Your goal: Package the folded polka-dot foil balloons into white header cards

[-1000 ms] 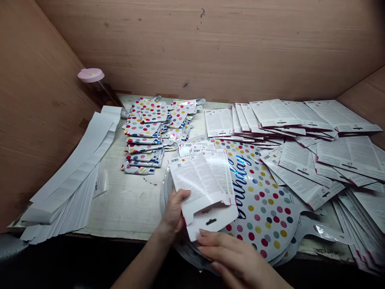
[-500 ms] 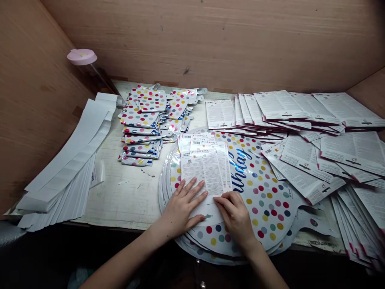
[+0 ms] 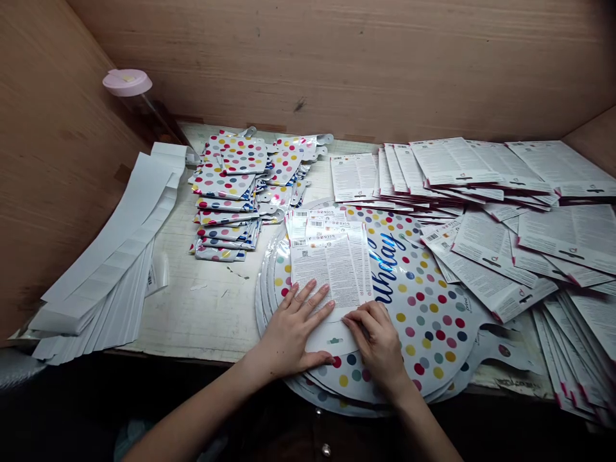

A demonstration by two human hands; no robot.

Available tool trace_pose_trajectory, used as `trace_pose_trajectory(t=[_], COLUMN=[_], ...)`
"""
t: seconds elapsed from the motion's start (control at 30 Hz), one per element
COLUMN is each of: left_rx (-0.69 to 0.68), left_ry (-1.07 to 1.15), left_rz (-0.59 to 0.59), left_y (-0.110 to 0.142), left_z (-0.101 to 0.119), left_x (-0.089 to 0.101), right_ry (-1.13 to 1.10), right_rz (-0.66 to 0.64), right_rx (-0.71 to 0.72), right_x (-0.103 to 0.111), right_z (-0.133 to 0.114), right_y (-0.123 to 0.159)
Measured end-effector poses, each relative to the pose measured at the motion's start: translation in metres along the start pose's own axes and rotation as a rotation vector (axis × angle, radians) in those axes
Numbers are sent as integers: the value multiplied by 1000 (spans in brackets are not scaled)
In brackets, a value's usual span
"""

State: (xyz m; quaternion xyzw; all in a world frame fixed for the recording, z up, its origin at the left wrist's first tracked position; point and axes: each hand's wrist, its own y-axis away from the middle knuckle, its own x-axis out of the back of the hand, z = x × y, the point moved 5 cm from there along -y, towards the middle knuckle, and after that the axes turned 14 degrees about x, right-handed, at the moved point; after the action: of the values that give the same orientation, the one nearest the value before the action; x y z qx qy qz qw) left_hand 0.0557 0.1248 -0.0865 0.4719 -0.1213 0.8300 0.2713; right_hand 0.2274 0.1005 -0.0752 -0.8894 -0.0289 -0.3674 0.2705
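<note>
Left hand (image 3: 291, 330) is spread wide and flat on the printed card (image 3: 317, 263), which lies on a few others atop the polka-dot foil balloons (image 3: 423, 321), probably so nothing slides. Right hand (image 3: 378, 337) is bunched narrow at the card's lower right edge; can't tell if it's actually pinching. Folded dotted packs (image 3: 226, 186) sit left on the tabletop (image 3: 202, 321), loose cards (image 3: 495, 250) right, I guess for easy reach.

Left grip (image 3: 291, 330) spread on a printed card (image 3: 320, 263); right grip (image 3: 378, 340) bunched at its edge; dotted foil (image 3: 430, 350) beneath.
</note>
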Motion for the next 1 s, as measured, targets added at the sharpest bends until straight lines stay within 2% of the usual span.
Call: trace_pose_trajectory(t=[0.1,0.3,0.5,0.67,0.77,0.9,0.97,1.0], left_rx=[-11,-20,-21,-26,-20,-72,-158,-218], left_ry=[-5,3,28,-83,-155,-159,-148,-141], left_rz=[-11,-2,9,10,10,-23,-68,-86], left_y=[0,1,-1,0,0,0,2,5], left_z=[1,2,0,3,4,3,4,5], left_x=[1,0,0,-1,0,5,5,5], right_ry=[29,23,56,91,56,112,193,201], right_rz=[-17,61,-48,-110,-237,-479,-475,-452], right_rx=[-8,25,-1,3,59,155,153,149], right_x=[-4,0,-5,-10,8,57,75,76], right_z=[0,-2,5,0,-8,-11,-12,-14], right_y=[3,5,0,-1,22,69,78,77])
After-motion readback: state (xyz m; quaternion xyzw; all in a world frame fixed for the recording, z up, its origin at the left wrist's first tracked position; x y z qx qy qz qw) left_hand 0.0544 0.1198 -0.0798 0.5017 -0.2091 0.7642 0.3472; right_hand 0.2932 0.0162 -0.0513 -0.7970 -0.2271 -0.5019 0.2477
